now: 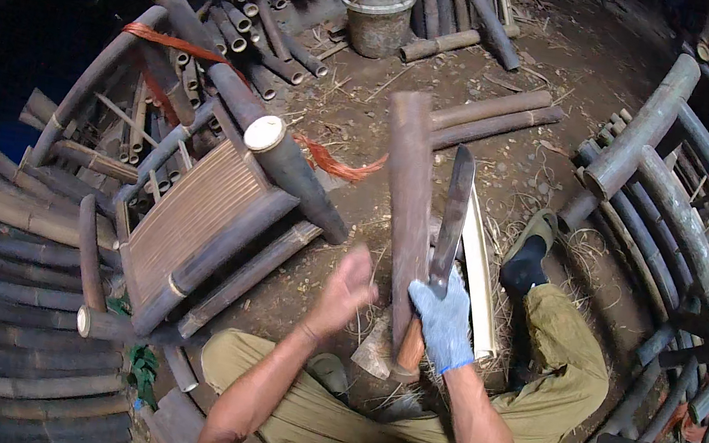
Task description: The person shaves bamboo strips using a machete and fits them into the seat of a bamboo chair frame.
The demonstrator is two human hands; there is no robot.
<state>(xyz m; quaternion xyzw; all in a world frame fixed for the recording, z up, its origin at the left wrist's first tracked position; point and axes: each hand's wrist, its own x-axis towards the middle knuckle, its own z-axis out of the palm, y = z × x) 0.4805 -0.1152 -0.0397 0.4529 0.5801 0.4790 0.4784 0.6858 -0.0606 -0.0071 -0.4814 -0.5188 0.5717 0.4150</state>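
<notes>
My left hand [346,292] is bare and open, its fingers stretched forward and a little blurred, with nothing in it. Just right of it, a wide dark strip of split bamboo [407,193] stretches away from me, apart from that hand. My right hand [448,320] wears a grey-blue knit glove and is closed round a machete, whose dark blade [454,213] points away from me. The machete's wooden handle [412,347] shows below the glove. Beside the glove, on the right, lies a split bamboo length [478,281] with its pale inner side up.
To the left stands a bamboo chair [208,218] with a slatted panel and orange twine. Another bamboo frame [685,216] rises on the right. Cut poles [498,119] lie on the dirt floor ahead, near a bucket [377,19] of scraps. Bamboo stacks line the left side.
</notes>
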